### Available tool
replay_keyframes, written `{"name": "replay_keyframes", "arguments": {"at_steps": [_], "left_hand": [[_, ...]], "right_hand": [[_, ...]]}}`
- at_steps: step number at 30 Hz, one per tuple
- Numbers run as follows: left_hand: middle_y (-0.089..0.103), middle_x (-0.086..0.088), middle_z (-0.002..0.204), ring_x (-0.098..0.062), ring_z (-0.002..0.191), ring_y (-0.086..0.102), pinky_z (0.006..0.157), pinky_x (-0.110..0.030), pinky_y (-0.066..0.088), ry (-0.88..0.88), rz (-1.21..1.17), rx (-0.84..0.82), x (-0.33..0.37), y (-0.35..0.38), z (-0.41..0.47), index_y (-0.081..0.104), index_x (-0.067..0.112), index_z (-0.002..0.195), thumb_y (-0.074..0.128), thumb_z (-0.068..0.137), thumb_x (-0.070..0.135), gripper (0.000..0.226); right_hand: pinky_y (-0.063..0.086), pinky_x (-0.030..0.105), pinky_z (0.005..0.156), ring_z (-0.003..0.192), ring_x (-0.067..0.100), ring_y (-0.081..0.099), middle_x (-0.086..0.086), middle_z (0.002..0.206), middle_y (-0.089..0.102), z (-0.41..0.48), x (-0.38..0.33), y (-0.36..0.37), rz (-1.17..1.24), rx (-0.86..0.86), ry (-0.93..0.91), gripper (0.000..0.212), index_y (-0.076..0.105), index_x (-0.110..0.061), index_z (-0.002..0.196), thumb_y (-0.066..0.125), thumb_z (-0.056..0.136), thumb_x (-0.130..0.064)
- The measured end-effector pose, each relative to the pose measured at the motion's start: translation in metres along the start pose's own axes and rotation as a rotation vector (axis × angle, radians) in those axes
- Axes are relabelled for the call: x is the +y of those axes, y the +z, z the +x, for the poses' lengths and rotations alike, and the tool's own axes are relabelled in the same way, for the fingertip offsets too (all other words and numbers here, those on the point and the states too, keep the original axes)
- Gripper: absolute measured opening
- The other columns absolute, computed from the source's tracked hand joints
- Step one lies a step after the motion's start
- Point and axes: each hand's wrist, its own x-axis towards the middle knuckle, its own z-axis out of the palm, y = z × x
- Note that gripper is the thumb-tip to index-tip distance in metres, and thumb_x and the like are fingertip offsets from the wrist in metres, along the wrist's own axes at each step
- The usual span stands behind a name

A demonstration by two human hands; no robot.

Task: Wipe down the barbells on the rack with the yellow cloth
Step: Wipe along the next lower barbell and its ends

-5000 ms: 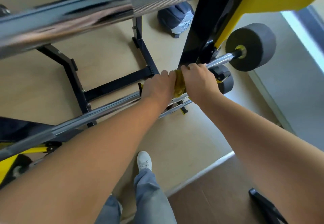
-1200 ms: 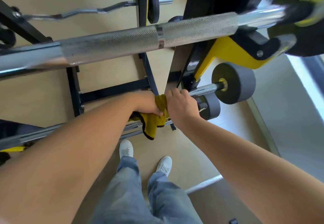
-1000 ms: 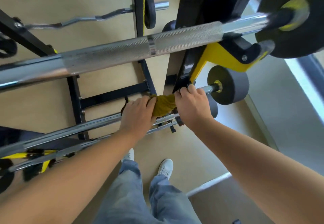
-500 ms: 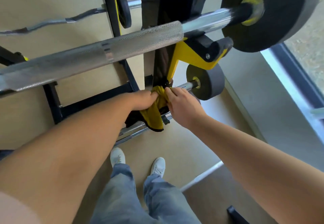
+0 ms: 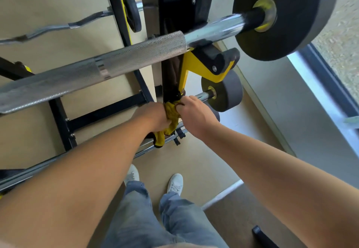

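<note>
While under cloth (image 5: 171,112), barbell (image 5: 202,96) crosswise, left-right.

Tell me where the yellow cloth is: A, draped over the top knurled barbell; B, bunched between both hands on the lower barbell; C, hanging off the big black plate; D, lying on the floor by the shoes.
B: the yellow cloth sits bunched on the lower barbell, gripped by the left hand on one side and the right hand on the other.
</note>
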Motion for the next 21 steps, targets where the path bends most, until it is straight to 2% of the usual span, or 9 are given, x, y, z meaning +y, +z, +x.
{"name": "replay_keyframes", "arguments": {"at_steps": [2, 3, 4, 6, 9, 12, 16, 19, 21], "left_hand": [[0.063, -0.004, 0.079, -0.018, 0.07, 0.06, 0.057, -0.03, 0.041, 0.018, -0.116, -0.209, 0.003, -0.012, 0.009, 0.063, 0.018, 0.09, 0.051, 0.089, 0.038, 0.024], [0.062, -0.005, 0.077, -0.018, 0.069, 0.059, 0.056, -0.029, 0.04, -0.006, -0.134, -0.218, 0.004, -0.012, 0.01, 0.061, 0.017, 0.086, 0.052, 0.088, 0.037, 0.022], [0.061, -0.004, 0.075, -0.018, 0.067, 0.058, 0.056, -0.029, 0.039, -0.045, -0.149, -0.159, 0.006, -0.01, 0.006, 0.058, 0.017, 0.083, 0.052, 0.088, 0.038, 0.023], [0.061, 0.002, 0.076, -0.018, 0.067, 0.058, 0.057, -0.029, 0.041, -0.112, -0.11, 0.139, 0.008, 0.005, -0.014, 0.055, 0.017, 0.086, 0.053, 0.089, 0.041, 0.024], [0.064, -0.001, 0.101, -0.022, 0.09, 0.062, 0.075, -0.036, 0.048, -0.02, -0.063, 0.538, 0.01, 0.033, -0.042, 0.057, 0.019, 0.113, 0.061, 0.087, 0.035, 0.031], [0.06, -0.004, 0.125, -0.026, 0.114, 0.055, 0.097, -0.042, 0.045, 0.147, -0.221, 0.596, 0.013, 0.042, -0.043, 0.058, 0.015, 0.129, 0.066, 0.085, 0.021, 0.045], [0.065, -0.002, 0.12, -0.021, 0.112, 0.055, 0.098, -0.038, 0.046, 0.371, -0.208, 0.614, 0.051, 0.035, -0.036, 0.061, 0.015, 0.124, 0.054, 0.094, 0.032, 0.035], [0.064, 0.0, 0.101, -0.018, 0.095, 0.055, 0.082, -0.031, 0.046, 0.418, -0.149, 0.611, 0.08, 0.026, -0.023, 0.058, 0.017, 0.104, 0.033, 0.099, 0.042, 0.035], [0.066, -0.002, 0.104, -0.019, 0.096, 0.055, 0.082, -0.031, 0.047, 0.435, -0.157, 0.611, 0.089, 0.022, -0.012, 0.06, 0.014, 0.108, 0.03, 0.101, 0.038, 0.039]], "right_hand": [[0.044, 0.031, 0.072, 0.088, 0.02, 0.045, 0.008, 0.107, 0.055, 0.0, 0.001, -0.006, -0.055, -0.017, -0.008, 0.021, 0.063, -0.012, 0.117, 0.053, 0.098, -0.013], [0.046, 0.032, 0.074, 0.089, 0.022, 0.048, 0.009, 0.106, 0.056, 0.001, 0.001, -0.011, -0.094, -0.021, -0.013, 0.021, 0.061, -0.01, 0.117, 0.05, 0.1, -0.013], [0.047, 0.033, 0.075, 0.089, 0.023, 0.05, 0.01, 0.103, 0.056, 0.002, 0.002, -0.015, -0.133, -0.019, -0.017, 0.021, 0.062, -0.008, 0.117, 0.048, 0.101, -0.013], [0.045, 0.032, 0.072, 0.083, 0.022, 0.047, 0.008, 0.09, 0.05, 0.007, 0.004, -0.021, -0.185, -0.005, -0.017, 0.022, 0.065, -0.007, 0.112, 0.048, 0.102, -0.013], [0.04, 0.031, 0.068, 0.084, 0.021, 0.047, 0.007, 0.088, 0.05, 0.007, 0.014, -0.029, -0.203, -0.027, 0.051, 0.024, 0.068, -0.007, 0.114, 0.049, 0.102, -0.015], [0.039, 0.034, 0.075, 0.096, 0.025, 0.051, 0.005, 0.095, 0.06, -0.003, 0.034, -0.038, -0.36, -0.039, 0.13, 0.02, 0.072, -0.015, 0.11, 0.06, 0.098, -0.025], [0.031, 0.042, 0.092, 0.11, 0.026, 0.044, 0.0, 0.091, 0.05, -0.015, 0.068, -0.045, -0.371, 0.063, 0.19, 0.019, 0.071, -0.017, 0.108, 0.061, 0.097, -0.028], [0.029, 0.047, 0.1, 0.126, 0.026, 0.038, -0.002, 0.124, 0.057, -0.023, 0.079, -0.043, -0.35, 0.11, 0.065, 0.03, 0.065, -0.027, 0.12, 0.065, 0.092, -0.036], [0.03, 0.053, 0.105, 0.139, 0.032, 0.027, 0.004, 0.15, 0.041, -0.025, 0.087, -0.041, -0.285, 0.125, 0.138, 0.061, 0.049, -0.031, 0.137, 0.074, 0.083, -0.04]]}}
